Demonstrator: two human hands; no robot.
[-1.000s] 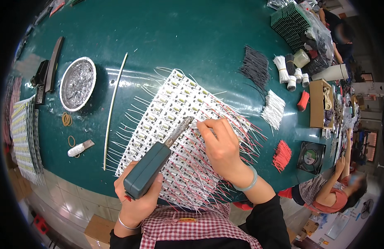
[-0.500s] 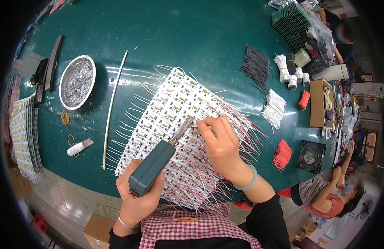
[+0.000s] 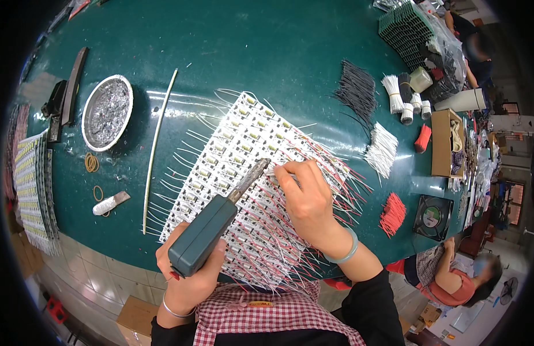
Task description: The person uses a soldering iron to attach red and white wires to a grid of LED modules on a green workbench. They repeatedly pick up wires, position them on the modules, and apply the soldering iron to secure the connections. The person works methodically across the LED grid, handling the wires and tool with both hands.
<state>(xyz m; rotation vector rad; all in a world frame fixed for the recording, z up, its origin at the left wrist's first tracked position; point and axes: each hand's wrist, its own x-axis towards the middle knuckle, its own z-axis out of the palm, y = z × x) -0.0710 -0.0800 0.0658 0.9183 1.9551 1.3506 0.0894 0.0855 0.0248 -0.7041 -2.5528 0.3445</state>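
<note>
A dark green soldering gun (image 3: 203, 235) is in my left hand (image 3: 189, 288), whose fingers wrap round its handle. Its tarnished metal tip reaches up and right onto a panel of small white circuit boards (image 3: 221, 155). Close beside that tip, my right hand (image 3: 310, 199) is closed in a pinch over the panel, on what looks like a thin wire; the fingertips hide most of it. Red and white wires (image 3: 267, 225) fan out across the panel's right and near parts. White wires stick out along its left edge.
Left of the panel lie a thin pale rod (image 3: 157, 153), a round bowl of silvery scraps (image 3: 108, 112) and a wrapped blade (image 3: 111, 203). Rightward are black wires (image 3: 356, 86), white wires (image 3: 382, 151), red wires (image 3: 393, 215) and a small fan (image 3: 433, 216). Co-workers are at the right.
The soldering gun's body has shifted slightly left and toward me, its tip staying near my right fingertips. My right hand has barely moved. A co-worker at the right has lowered an arm.
</note>
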